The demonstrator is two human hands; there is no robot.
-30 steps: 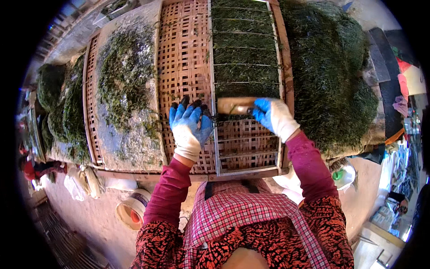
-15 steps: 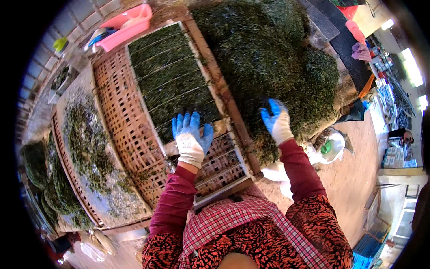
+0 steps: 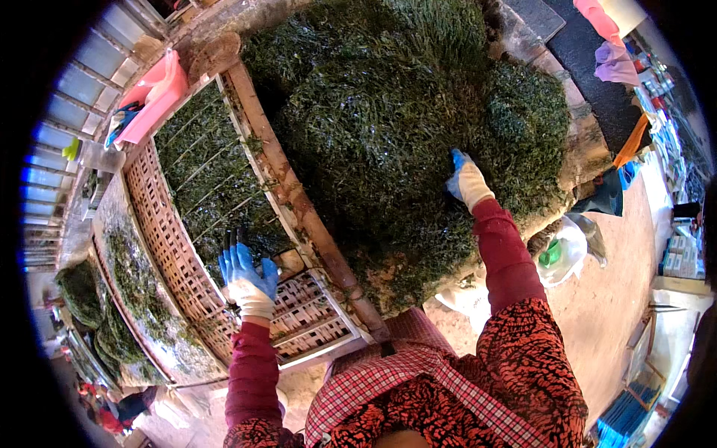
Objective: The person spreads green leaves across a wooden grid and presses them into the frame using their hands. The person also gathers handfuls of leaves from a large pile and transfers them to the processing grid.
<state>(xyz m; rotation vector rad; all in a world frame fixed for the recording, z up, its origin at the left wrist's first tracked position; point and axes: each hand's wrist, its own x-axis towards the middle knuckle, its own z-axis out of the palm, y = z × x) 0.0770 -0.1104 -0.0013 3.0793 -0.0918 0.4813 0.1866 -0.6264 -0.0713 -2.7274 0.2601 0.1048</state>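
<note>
My left hand (image 3: 250, 282), in a white glove with a blue palm side and dark fingertips, is spread flat with its fingers apart. It rests at the near end of a slatted frame (image 3: 243, 123), where dark green stringy plant matter (image 3: 216, 175) fills the far sections. The near sections show bare woven lattice (image 3: 306, 302) beneath. My right hand (image 3: 469, 181), gloved the same way, is at the surface of a big heap (image 3: 381, 127) of the same plant matter. Its fingers and thumb look apart; the fingertips are partly lost against the heap, and no grasped clump shows.
A wooden beam (image 3: 299, 198) runs between frame and heap. At the far left sits a pink basin (image 3: 157, 101) with cloths. Left of the frame lies a board (image 3: 142, 276) strewn with plant matter. A white bag (image 3: 564, 254) with something green stands right of my forearm.
The view has shifted, so the frame appears farther left. My left hand stays spread at the frame's near end. My right hand has moved closer onto the heap, its fingers less spread.
</note>
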